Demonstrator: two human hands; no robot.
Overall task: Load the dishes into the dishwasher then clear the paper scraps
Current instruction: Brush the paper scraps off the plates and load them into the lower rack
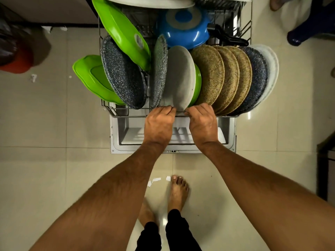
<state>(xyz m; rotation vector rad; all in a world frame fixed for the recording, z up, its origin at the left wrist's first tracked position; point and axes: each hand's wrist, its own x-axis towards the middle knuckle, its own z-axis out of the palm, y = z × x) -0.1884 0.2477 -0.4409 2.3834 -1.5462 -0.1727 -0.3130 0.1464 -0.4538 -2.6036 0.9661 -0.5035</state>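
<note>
The dishwasher's lower wire rack (126,115) is pulled out over the open door (116,142) and packed with upright dishes: green trays (123,33), dark speckled plates (123,73), a grey plate (181,77), brown speckled plates (210,73) and a blue pan (186,28). My left hand (159,124) and my right hand (203,122) both grip the rack's front rail, fingers curled over it, side by side at the middle. White paper scraps (154,180) lie on the floor tiles by my bare foot (178,191).
More paper scraps (33,77) lie on the floor at the left, near a red bin (20,60). A blue stool leg (297,38) stands at the upper right. A dark cabinet edge (326,169) is at the right. The upper rack holds a white dish (148,1).
</note>
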